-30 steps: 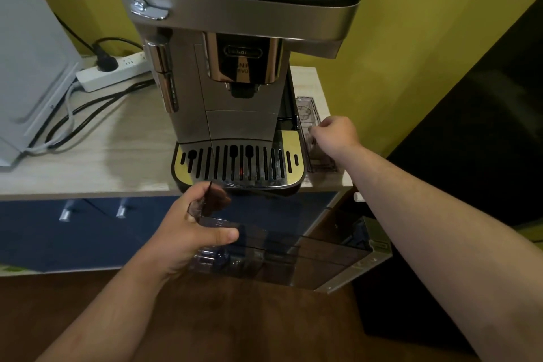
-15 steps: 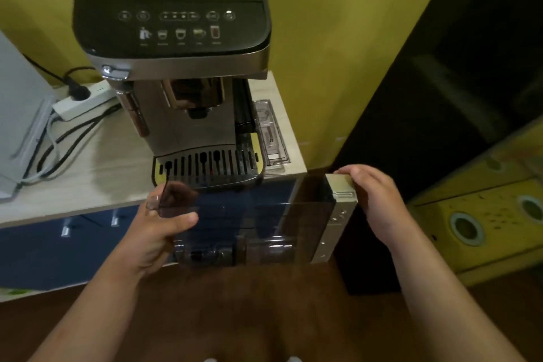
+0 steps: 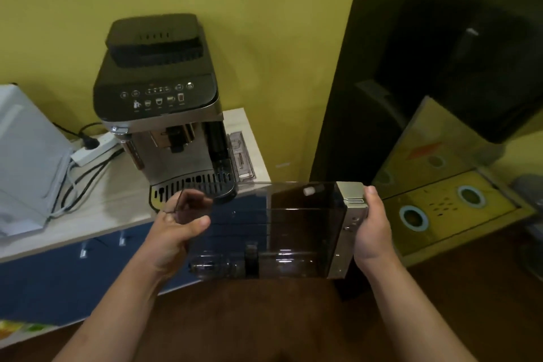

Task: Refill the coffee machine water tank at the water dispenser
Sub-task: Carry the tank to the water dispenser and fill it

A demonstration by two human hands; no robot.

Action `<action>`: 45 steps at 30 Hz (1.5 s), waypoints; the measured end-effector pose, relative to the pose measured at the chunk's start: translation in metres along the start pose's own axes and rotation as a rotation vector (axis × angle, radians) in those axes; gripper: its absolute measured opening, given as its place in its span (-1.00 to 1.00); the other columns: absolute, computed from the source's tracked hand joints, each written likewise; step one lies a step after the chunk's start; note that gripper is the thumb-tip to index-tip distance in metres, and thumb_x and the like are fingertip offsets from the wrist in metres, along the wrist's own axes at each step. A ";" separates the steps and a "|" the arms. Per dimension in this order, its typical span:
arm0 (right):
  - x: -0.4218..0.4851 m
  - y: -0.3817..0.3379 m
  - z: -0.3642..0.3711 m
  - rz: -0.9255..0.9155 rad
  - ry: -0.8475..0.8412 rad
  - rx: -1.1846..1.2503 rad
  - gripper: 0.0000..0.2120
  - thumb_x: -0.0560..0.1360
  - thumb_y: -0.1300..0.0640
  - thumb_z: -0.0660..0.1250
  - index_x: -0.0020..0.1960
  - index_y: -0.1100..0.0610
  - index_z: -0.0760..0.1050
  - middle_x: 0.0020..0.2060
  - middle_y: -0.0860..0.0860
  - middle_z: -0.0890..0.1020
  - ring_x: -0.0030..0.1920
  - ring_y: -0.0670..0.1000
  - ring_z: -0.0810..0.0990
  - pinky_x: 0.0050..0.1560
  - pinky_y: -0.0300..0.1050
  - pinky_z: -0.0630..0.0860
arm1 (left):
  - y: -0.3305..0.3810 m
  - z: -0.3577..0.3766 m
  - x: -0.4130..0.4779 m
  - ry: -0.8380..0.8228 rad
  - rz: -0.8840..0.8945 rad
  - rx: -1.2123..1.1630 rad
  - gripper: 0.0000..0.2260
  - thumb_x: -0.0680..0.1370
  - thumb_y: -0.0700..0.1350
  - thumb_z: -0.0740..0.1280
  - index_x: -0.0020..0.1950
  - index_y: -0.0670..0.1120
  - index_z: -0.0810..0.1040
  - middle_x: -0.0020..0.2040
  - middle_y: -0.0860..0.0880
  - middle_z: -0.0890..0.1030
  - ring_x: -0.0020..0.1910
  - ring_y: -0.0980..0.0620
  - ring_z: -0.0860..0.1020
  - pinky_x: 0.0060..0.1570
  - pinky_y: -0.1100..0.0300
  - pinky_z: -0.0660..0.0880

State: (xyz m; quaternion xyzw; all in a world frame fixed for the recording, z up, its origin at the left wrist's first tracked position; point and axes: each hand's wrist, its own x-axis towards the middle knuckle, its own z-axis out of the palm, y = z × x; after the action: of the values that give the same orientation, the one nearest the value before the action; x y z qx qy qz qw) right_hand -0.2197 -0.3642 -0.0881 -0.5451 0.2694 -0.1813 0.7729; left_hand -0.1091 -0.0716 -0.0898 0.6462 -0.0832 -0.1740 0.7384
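Note:
A clear, smoke-tinted water tank [image 3: 279,229] with a silver end plate hangs in the air in front of the counter, held level between both hands. My left hand [image 3: 173,232] grips its transparent left end, thumb on the near wall. My right hand [image 3: 371,229] clasps the silver end. The tank looks empty. The silver and black coffee machine [image 3: 164,114] stands on the counter behind, its right side slot open. A clear lid [image 3: 242,157] lies on the counter beside the machine.
The pale wooden counter [image 3: 88,205] has blue drawers below. A white power strip [image 3: 91,150] with cables and a grey-white appliance [image 3: 26,161] sit at the left. A tall black unit [image 3: 426,82] stands right, with a yellow box [image 3: 440,203] before it.
My right hand left the lid by the machine and took the tank's silver end. The tank rose and turned level, and my view pulled back and to the right.

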 end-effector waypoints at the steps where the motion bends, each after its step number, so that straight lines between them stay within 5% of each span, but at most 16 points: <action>1: -0.006 -0.006 -0.006 -0.016 0.001 -0.003 -0.37 0.48 -0.33 0.14 0.14 0.22 0.51 -0.11 0.16 0.63 -0.04 0.18 0.61 0.04 0.13 0.47 | 0.003 0.006 -0.003 -0.020 0.008 0.001 -0.26 -0.02 0.16 0.67 0.06 -0.07 0.55 0.00 -0.02 0.64 0.07 -0.01 0.58 0.08 0.05 0.45; 5: -0.038 -0.026 -0.029 -0.067 0.052 0.017 -0.40 0.57 -0.26 0.06 0.20 0.25 0.52 -0.08 0.20 0.64 -0.03 0.18 0.64 -0.06 0.04 0.51 | 0.013 0.025 -0.012 -0.138 0.034 -0.012 -0.45 0.13 0.05 0.63 0.06 0.02 0.57 0.10 -0.10 0.58 0.17 -0.19 0.50 0.17 -0.14 0.39; 10: -0.093 -0.036 -0.052 -0.159 0.153 0.142 -0.51 0.61 -0.16 0.07 0.06 0.20 0.58 -0.13 0.16 0.66 -0.09 0.10 0.64 -0.08 -0.01 0.52 | 0.017 0.046 -0.027 -0.281 0.106 0.013 -0.46 0.19 0.02 0.53 0.14 0.01 0.52 0.09 -0.08 0.57 0.15 -0.09 0.51 0.14 0.04 0.43; 12: -0.119 -0.031 -0.062 -0.193 0.217 0.191 -0.55 0.60 -0.13 0.10 0.09 0.21 0.56 -0.11 0.15 0.67 -0.08 0.08 0.65 -0.05 -0.04 0.54 | 0.014 0.052 -0.036 -0.349 0.101 0.018 -0.39 0.18 0.07 0.56 0.17 -0.02 0.50 0.08 -0.07 0.56 0.13 -0.04 0.52 0.12 0.10 0.44; 17: -0.189 -0.010 -0.086 -0.262 0.413 0.161 -0.65 0.69 0.12 -0.01 -0.13 0.11 0.47 -0.45 -0.13 0.63 -0.39 -0.24 0.58 -0.35 -0.36 0.48 | -0.004 0.062 -0.069 -0.479 0.033 0.000 -0.28 0.09 0.14 0.63 0.18 -0.02 0.50 0.07 -0.06 0.56 0.08 0.01 0.56 -0.01 0.21 0.55; 23: -0.269 0.009 -0.129 -0.259 0.609 0.189 -0.59 0.68 0.10 0.03 -0.23 0.09 0.52 -0.46 -0.12 0.61 -0.42 -0.20 0.57 -0.40 -0.37 0.46 | -0.027 0.094 -0.121 -0.588 -0.052 0.005 -0.16 0.01 0.24 0.64 0.21 -0.03 0.52 0.08 -0.08 0.55 0.08 -0.01 0.57 -0.11 0.27 0.58; 28: -0.316 0.005 -0.183 -0.285 0.648 0.211 -0.52 0.67 0.09 0.03 -0.30 0.09 0.57 -0.46 -0.12 0.61 -0.42 -0.19 0.57 -0.39 -0.35 0.46 | -0.043 0.148 -0.156 -0.684 -0.102 0.005 -0.28 0.07 0.19 0.66 0.17 0.05 0.56 0.11 -0.08 0.56 0.19 -0.21 0.51 0.18 -0.19 0.47; 31: -0.335 -0.004 -0.228 -0.293 0.735 0.205 -0.64 0.68 0.10 0.04 -0.21 0.09 0.48 -0.51 -0.15 0.61 -0.47 -0.23 0.56 -0.41 -0.36 0.46 | -0.046 0.192 -0.180 -0.706 -0.107 0.018 -0.27 0.07 0.19 0.66 0.18 0.08 0.56 0.15 -0.11 0.54 0.24 -0.27 0.49 0.26 -0.32 0.40; 39: -0.352 -0.036 -0.360 -0.290 0.650 0.212 -0.53 0.62 -0.05 0.14 -0.33 -0.06 0.68 -0.38 -0.09 0.67 -0.32 -0.10 0.63 -0.15 -0.11 0.48 | -0.050 0.305 -0.261 -0.644 -0.085 0.035 -0.24 -0.01 0.24 0.64 0.14 0.07 0.58 0.09 -0.05 0.56 0.12 -0.13 0.56 0.06 -0.09 0.52; 45: -0.339 -0.062 -0.424 -0.275 0.554 0.219 -0.69 0.60 -0.05 0.19 -0.17 0.08 0.56 -0.35 -0.03 0.66 -0.29 -0.05 0.62 -0.18 -0.14 0.50 | -0.060 0.359 -0.284 -0.564 -0.035 0.042 -0.26 0.00 0.27 0.63 0.12 0.10 0.59 0.10 -0.06 0.57 0.10 -0.09 0.57 0.01 -0.01 0.52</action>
State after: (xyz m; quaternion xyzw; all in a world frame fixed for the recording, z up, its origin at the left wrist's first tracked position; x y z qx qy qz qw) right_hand -0.7467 -0.5063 -0.0660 -0.4199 0.3723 -0.4533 0.6925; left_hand -0.5064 -0.3065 -0.0657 0.5887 -0.2778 -0.3579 0.6695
